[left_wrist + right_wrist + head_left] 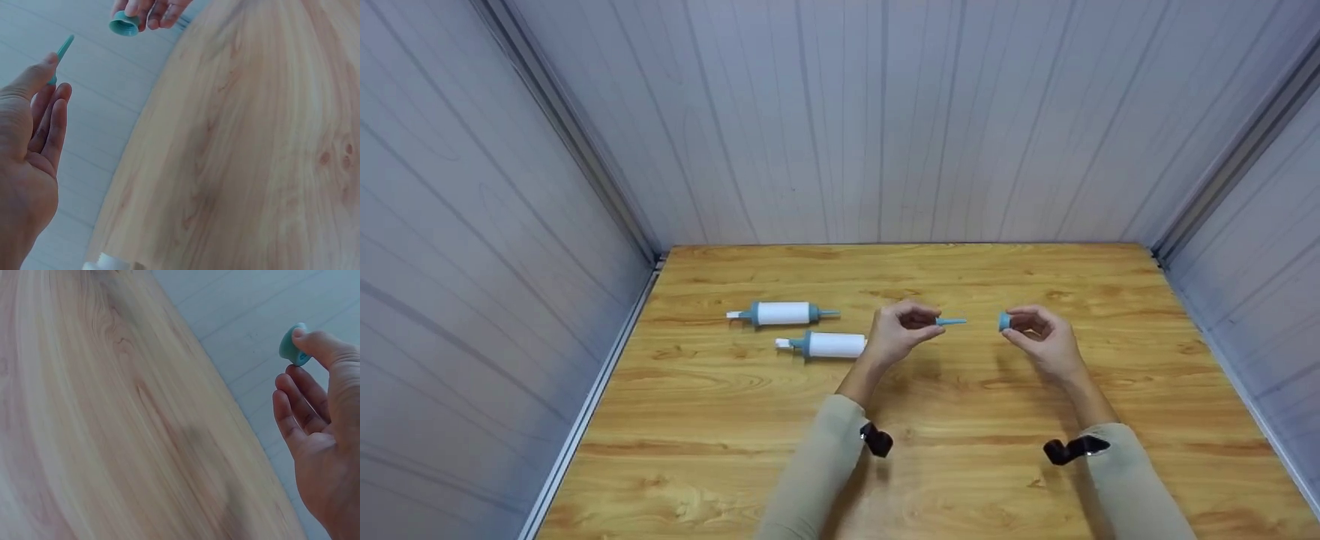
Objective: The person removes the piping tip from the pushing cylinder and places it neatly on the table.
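Observation:
Between thumb and fingertips, my left hand (894, 335) pinches a slim teal tapered nozzle (954, 321), its thin end pointing right. My right hand (1051, 345) pinches a short round teal cap (1005, 321) at its edge. The two parts are held apart above the table at about the same height, with a small gap between them. In the left wrist view the cap (124, 25) shows a hollow, open side facing the nozzle (66, 48). The nozzle's wider end is partly hidden by my left fingers.
On the wooden table (945, 465), left of my left hand, lie two white cylinders with teal ends, a farther one (783, 313) and a nearer one (837, 345). My left hand hides the nearer one's right end. Pale panel walls (840, 135) enclose the back and sides.

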A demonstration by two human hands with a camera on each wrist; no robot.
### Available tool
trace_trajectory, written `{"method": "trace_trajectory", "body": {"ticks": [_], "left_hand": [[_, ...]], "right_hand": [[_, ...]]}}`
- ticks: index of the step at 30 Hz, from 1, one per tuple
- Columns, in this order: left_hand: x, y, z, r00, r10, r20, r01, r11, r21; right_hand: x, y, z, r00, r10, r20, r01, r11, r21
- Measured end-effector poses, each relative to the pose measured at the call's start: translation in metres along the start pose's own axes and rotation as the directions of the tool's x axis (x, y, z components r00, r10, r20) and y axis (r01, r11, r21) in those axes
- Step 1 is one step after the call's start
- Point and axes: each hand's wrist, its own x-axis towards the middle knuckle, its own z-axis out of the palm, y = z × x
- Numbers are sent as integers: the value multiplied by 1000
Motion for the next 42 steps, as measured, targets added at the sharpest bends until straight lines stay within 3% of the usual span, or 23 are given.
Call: {"method": "trace_trajectory", "body": {"ticks": [4, 11, 19, 26, 30, 34, 42], "left_hand": [[1, -9, 4, 1000, -19, -12, 19, 1000, 12], [4, -23, 13, 999, -43, -17, 44, 997, 60], [6, -38, 18, 1000, 2, 20, -5, 985, 173], [6, -47, 19, 996, -20, 82, -5, 957, 290], [6, -58, 18, 996, 6, 92, -38, 936, 349], [5, -65, 19, 996, -34, 82, 0, 923, 385], [3, -58, 23, 994, -83, 68, 44, 890, 453]], "right_hand": [[-1, 4, -4, 1000, 15, 3, -15, 1000, -21], [-6, 10, -11, 994, 106, 35, -98, 978, -183], [-7, 13, -18, 983, 159, 89, -125, 944, -304], [-9, 16, -23, 964, 232, 130, -169, 913, -372], [-9, 17, -22, 959, 250, 136, -177, 897, -405], [-10, 16, -20, 954, 273, 122, -198, 882, -427], [-13, 13, -19, 947, 305, 96, -233, 864, -445]]}}
